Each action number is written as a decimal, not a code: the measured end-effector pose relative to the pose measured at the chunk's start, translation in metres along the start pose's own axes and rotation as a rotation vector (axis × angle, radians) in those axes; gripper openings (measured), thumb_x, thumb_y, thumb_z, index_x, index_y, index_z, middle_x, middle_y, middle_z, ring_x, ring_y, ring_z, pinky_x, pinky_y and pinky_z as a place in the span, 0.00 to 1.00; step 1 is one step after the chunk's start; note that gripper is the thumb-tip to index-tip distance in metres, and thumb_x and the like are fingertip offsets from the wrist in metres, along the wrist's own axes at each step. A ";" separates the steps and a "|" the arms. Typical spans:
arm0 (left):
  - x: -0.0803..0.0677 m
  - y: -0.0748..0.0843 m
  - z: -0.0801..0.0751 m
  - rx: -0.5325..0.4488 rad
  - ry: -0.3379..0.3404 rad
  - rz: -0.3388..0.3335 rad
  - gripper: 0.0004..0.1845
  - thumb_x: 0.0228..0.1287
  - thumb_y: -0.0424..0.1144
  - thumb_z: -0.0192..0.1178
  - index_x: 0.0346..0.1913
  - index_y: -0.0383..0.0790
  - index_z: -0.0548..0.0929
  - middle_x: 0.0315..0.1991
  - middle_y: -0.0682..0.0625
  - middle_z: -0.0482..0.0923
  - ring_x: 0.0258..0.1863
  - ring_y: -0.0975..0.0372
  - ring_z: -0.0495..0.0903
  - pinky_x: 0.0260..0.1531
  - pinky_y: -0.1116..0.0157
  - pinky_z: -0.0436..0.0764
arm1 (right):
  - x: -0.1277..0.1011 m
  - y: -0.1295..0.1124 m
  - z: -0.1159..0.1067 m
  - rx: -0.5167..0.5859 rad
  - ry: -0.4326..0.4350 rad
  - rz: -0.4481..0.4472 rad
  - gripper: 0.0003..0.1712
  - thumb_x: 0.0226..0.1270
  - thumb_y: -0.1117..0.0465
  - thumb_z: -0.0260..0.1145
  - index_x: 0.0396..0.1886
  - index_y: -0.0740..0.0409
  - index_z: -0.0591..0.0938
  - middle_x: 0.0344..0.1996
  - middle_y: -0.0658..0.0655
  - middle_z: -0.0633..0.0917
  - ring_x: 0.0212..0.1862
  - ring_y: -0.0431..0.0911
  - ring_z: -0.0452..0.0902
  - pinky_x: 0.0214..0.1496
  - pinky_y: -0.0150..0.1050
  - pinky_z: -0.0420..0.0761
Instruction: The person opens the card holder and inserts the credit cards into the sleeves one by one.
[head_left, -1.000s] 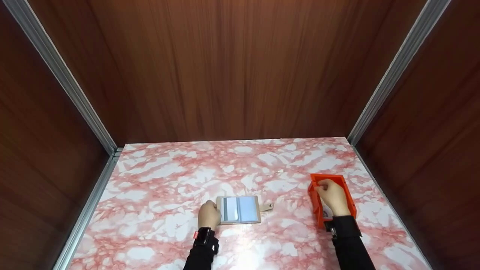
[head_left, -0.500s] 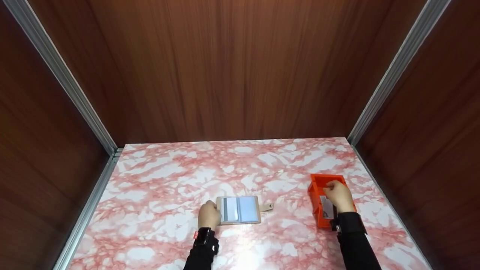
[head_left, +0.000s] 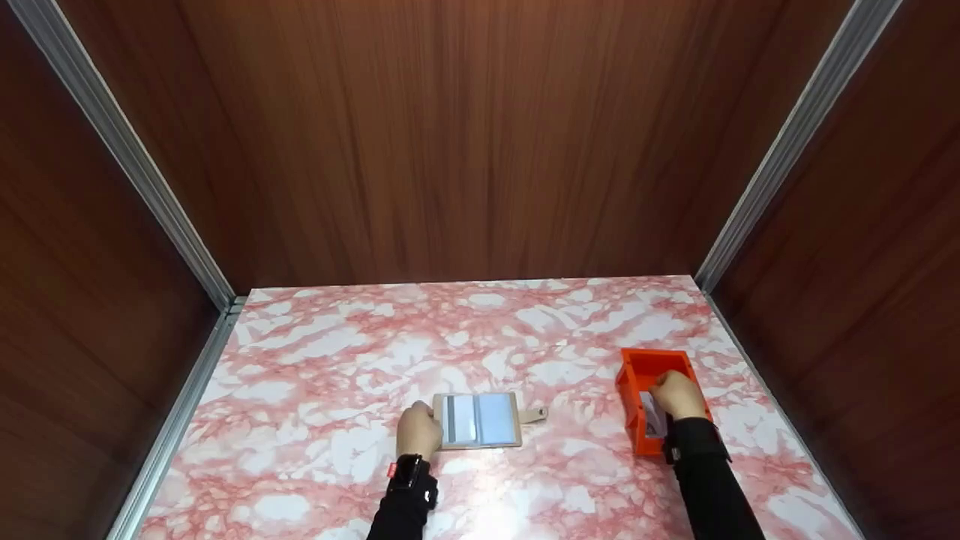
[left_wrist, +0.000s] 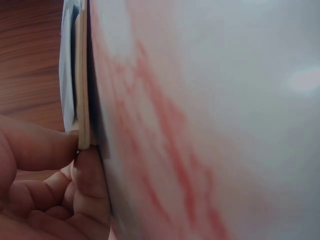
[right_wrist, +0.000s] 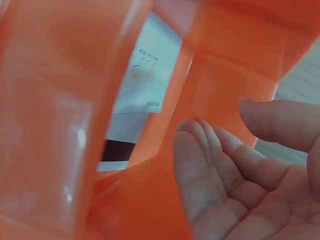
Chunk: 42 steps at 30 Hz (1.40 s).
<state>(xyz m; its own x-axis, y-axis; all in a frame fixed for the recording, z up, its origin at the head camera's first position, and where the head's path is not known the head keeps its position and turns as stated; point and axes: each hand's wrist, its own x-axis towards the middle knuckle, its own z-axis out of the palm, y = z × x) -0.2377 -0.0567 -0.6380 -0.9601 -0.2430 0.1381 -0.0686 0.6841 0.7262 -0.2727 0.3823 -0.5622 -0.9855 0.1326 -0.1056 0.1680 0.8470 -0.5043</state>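
The right hand (head_left: 679, 395) shifts back a bit at the orange box (head_left: 634, 405), thumb and fingers (right_wrist: 190, 162) apart — its cards (right_wrist: 142, 90) seem not picked up yet — while the left hand (head_left: 418, 431) pinches the open card book (head_left: 496, 420) on the table (head_left: 322, 457).

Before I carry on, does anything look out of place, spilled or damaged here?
Nothing stands out. The left hand pinches the edge of the open card holder, whose unfastened strap suits its open state. The cards overlap inside the orange bin, and no spill or damage shows.
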 end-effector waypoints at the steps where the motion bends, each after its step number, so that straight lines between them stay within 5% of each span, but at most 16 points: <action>1: 0.000 0.000 0.000 0.001 0.001 0.002 0.03 0.51 0.24 0.60 0.31 0.30 0.80 0.27 0.40 0.80 0.31 0.45 0.81 0.37 0.49 0.79 | 0.001 0.001 0.001 0.002 -0.007 0.004 0.11 0.63 0.65 0.59 0.23 0.67 0.77 0.20 0.60 0.76 0.26 0.54 0.73 0.32 0.46 0.74; 4: 0.000 0.001 0.000 -0.002 0.003 -0.003 0.03 0.51 0.24 0.60 0.30 0.30 0.80 0.26 0.40 0.80 0.30 0.44 0.81 0.36 0.49 0.79 | 0.002 0.002 0.004 0.017 -0.040 0.024 0.14 0.64 0.65 0.58 0.17 0.59 0.72 0.15 0.52 0.68 0.21 0.48 0.66 0.27 0.40 0.67; 15: 0.001 0.004 -0.001 0.006 -0.017 -0.022 0.02 0.53 0.25 0.61 0.31 0.30 0.80 0.28 0.40 0.80 0.31 0.45 0.81 0.38 0.50 0.79 | 0.003 0.011 0.010 -0.031 -0.048 0.008 0.21 0.60 0.67 0.59 0.10 0.51 0.64 0.12 0.49 0.62 0.20 0.47 0.63 0.28 0.39 0.66; 31: 0.000 0.003 0.000 0.004 0.006 -0.006 0.02 0.51 0.24 0.60 0.29 0.29 0.79 0.25 0.41 0.79 0.29 0.46 0.81 0.35 0.50 0.79 | 0.001 0.009 0.012 -0.045 -0.090 0.017 0.18 0.57 0.69 0.57 0.11 0.53 0.66 0.12 0.50 0.62 0.20 0.47 0.63 0.28 0.37 0.64; 42: 0.000 0.001 0.001 0.005 0.005 -0.006 0.02 0.51 0.24 0.60 0.29 0.29 0.79 0.26 0.41 0.79 0.29 0.46 0.81 0.36 0.50 0.79 | 0.000 0.005 0.012 -0.072 -0.107 0.060 0.11 0.64 0.67 0.58 0.21 0.60 0.71 0.20 0.56 0.67 0.27 0.51 0.67 0.34 0.41 0.66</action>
<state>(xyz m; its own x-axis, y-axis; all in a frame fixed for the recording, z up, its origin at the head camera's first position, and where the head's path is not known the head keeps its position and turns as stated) -0.2377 -0.0555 -0.6376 -0.9583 -0.2505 0.1378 -0.0754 0.6863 0.7234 -0.2719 0.3806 -0.5751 -0.9652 0.1315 -0.2260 0.2203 0.8745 -0.4321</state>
